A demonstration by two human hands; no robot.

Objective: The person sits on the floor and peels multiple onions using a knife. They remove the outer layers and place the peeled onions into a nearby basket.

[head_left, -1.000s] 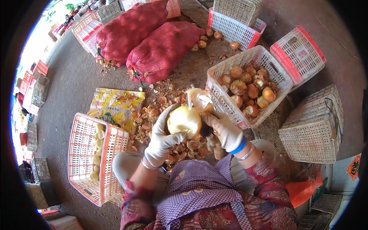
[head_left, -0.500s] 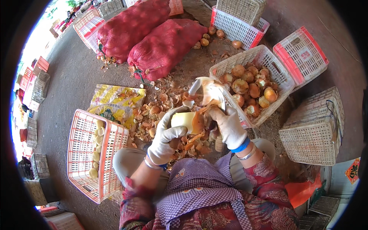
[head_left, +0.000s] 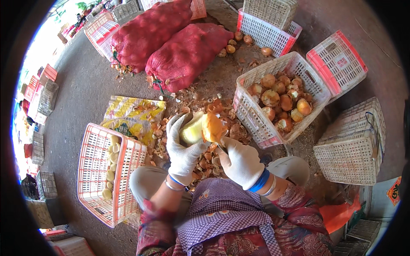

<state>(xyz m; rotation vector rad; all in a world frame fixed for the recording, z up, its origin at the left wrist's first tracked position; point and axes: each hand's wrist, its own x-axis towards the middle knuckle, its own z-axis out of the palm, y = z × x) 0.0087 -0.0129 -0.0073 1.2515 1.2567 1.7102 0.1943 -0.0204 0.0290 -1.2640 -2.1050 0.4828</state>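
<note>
My left hand (head_left: pixel 183 155), in a white glove, is wrapped round a partly peeled onion (head_left: pixel 191 132). Its left side is bare and pale, while orange-brown skin (head_left: pixel 213 127) still covers the right side. Close by, my gloved right hand (head_left: pixel 244 163) is closed on a thin dark tool that looks like a small knife (head_left: pixel 222 148); most of it is hidden in the fingers. The tool's tip is at the lower edge of the skin. Beneath both hands lies a heap of loose onion skins (head_left: pixel 209 164).
Peeled onions (head_left: pixel 112 158) line a red-and-white crate (head_left: pixel 132 179) at my left. Unpeeled onions (head_left: pixel 282 96) fill a pale crate (head_left: pixel 252 119) at front right. Red mesh sacks (head_left: pixel 188 55) lie ahead, beyond a yellow printed bag (head_left: pixel 132 112). More crates (head_left: pixel 348 149) stand at right.
The onion has turned and shifted a little up and left with my left hand. My right hand has come down and left from its raised place, and the loose skin it held up is gone.
</note>
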